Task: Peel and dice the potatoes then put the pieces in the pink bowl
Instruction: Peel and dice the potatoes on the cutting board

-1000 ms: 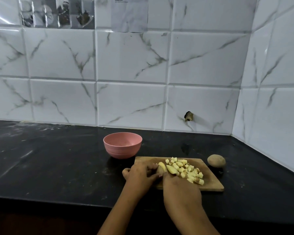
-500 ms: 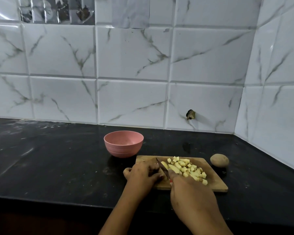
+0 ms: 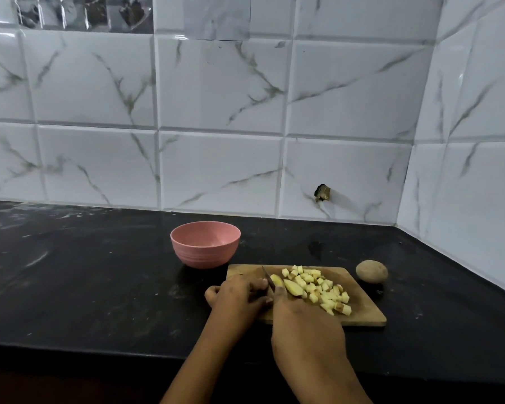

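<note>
A wooden cutting board (image 3: 359, 310) lies on the black counter with a heap of diced potato (image 3: 318, 287) on it. Two larger peeled potato slices (image 3: 292, 287) lie at the heap's left edge. My right hand (image 3: 306, 325) grips a knife (image 3: 268, 279) whose blade points away, just left of the slices; the handle is hidden in the hand. My left hand (image 3: 239, 295) rests with curled fingers on the board's left end beside the blade; what it holds is hidden. The pink bowl (image 3: 205, 244) stands behind the board's left corner and looks empty. A whole unpeeled potato (image 3: 371, 271) sits right of the board.
The black counter (image 3: 85, 287) runs to a white marble-tiled wall behind and another on the right, forming a corner. A dark broken hole (image 3: 322, 193) marks the back wall. The counter's front edge is just below my forearms.
The knife blade became visible and now sits between my hands, left of the potato slices. My right hand shifted slightly right and back; the left hand stayed on the board's left end.
</note>
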